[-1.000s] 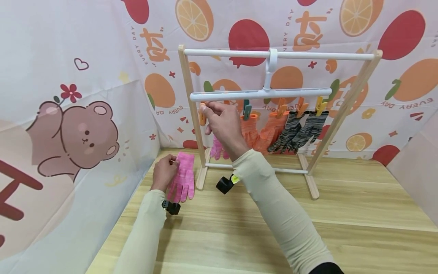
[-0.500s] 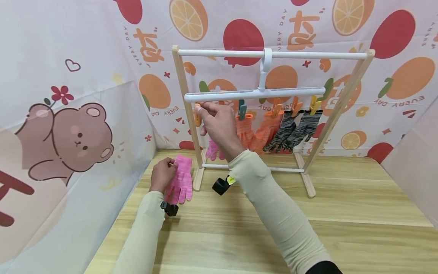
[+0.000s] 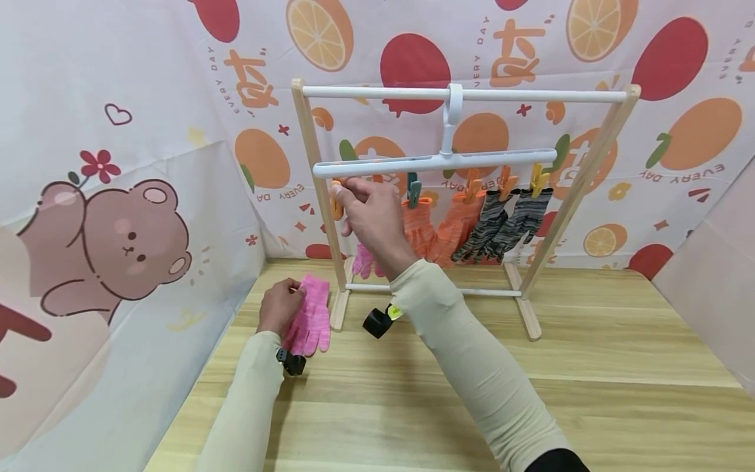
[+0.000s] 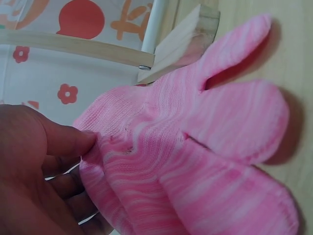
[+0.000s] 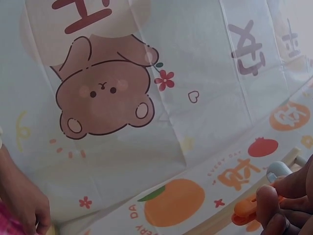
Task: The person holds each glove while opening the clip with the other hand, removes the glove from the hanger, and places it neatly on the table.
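A pink knitted glove (image 3: 314, 314) hangs from my left hand (image 3: 280, 305), which pinches its cuff between thumb and fingers just above the table. In the left wrist view the glove (image 4: 195, 132) spreads out, fingers pointing away from the hand. Up at the left end of the white hanger (image 3: 377, 166), my right hand (image 3: 377, 213) pinches an orange clothespin (image 3: 337, 200). The right wrist view shows that clothespin (image 5: 244, 210) between thumb and fingers. Behind the right hand, a second pink glove (image 3: 364, 260) is partly hidden.
Orange gloves (image 3: 451, 229) and grey-black gloves (image 3: 519, 223) hang from clothespins, including a teal clothespin (image 3: 414, 190) and a yellow clothespin (image 3: 538, 181). The hanger hooks onto a rack (image 3: 531, 96) with wooden legs on the table (image 3: 425, 406). A printed cloth backdrop (image 3: 236, 26) stands behind.
The view has shifted slightly, so the rack appears farther left. My left hand and the pink glove sit a little lower against the rack. My right hand keeps its pinch on the clothespin.
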Available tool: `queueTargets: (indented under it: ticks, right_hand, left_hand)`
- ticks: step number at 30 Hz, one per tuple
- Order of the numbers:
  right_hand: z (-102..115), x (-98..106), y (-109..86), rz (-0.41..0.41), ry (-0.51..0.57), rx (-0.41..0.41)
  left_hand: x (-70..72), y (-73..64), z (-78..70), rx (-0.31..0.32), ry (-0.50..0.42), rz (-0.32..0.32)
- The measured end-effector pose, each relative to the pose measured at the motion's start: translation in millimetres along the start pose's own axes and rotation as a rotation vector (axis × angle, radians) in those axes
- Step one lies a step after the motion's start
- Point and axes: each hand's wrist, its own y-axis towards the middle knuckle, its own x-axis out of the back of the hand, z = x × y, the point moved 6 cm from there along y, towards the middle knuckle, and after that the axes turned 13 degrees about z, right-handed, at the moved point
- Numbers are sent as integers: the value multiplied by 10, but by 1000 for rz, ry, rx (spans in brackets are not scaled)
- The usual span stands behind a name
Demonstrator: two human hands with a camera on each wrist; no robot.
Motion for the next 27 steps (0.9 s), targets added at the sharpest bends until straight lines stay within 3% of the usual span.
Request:
queueTargets:
  ticks: [13, 27]
  right_hand:
    - [-24, 3, 18, 4, -7, 2]
    - [-28, 15, 33, 16, 0, 10]
  left_hand:
    - [-70, 86, 32, -6, -2, 29]
    - [-84, 42, 50, -4, 106, 67]
